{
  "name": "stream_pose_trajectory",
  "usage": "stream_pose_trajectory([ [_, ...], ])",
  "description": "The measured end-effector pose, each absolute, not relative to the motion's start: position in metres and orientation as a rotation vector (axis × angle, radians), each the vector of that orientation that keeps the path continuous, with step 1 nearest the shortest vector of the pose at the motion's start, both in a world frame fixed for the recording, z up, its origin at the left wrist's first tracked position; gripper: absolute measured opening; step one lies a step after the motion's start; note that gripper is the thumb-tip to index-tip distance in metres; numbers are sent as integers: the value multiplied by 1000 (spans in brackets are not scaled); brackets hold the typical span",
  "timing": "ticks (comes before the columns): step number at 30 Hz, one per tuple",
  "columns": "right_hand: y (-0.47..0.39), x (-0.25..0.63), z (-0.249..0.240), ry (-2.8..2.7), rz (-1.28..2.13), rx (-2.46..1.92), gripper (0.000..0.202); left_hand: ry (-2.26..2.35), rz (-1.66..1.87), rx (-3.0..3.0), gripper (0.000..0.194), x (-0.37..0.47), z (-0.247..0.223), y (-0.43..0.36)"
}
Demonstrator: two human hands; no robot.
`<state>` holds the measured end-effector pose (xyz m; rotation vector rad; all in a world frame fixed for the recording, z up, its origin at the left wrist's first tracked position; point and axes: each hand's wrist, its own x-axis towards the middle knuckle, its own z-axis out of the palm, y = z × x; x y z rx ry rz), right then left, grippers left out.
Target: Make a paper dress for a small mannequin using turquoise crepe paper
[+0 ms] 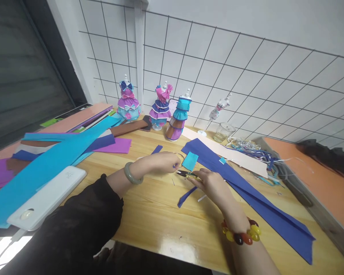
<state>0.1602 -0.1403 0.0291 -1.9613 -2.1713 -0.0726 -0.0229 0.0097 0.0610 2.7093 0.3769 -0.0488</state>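
Observation:
My right hand point(213, 186) grips a pair of thread snips point(187, 174) with a yellow and black body, its blades pointing left. The blade tips come close to my left hand point(166, 162), whose fingers are pinched together. A tiny bit of blue shows at those fingertips, too small to name, and a thin curved strand runs beside them. Just behind the snips lies a small turquoise crepe paper piece point(190, 161). A narrow dark blue strip point(186, 196) rests in front of my right hand, and a long dark blue crepe paper strip point(252, 198) extends to its right.
Small dress forms in ruffled paper dresses point(159, 109) stand at the back, alongside a bare-skirted one point(219, 109) and a glass jar point(224, 131). Tangled ribbons point(246, 147) lie right. At left are folded crepe papers point(54, 156) and a white power bank point(47, 196) with a cable.

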Motion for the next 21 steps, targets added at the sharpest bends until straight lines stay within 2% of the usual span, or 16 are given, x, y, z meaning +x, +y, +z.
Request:
stream_pose_trajectory([
  [8, -141, 158, 31, -2161, -18, -1948, 44, 379, 1, 2665, 13, -20, 54, 17],
  [11, -140, 166, 30, -1993, 12, -2086, 39, 446, 91, 2626, 14, -19, 54, 23],
  [21, -140, 231, 13, -1581, 33, -2508, 39, 549, 380, 2220, 12, -14, 55, 26],
])
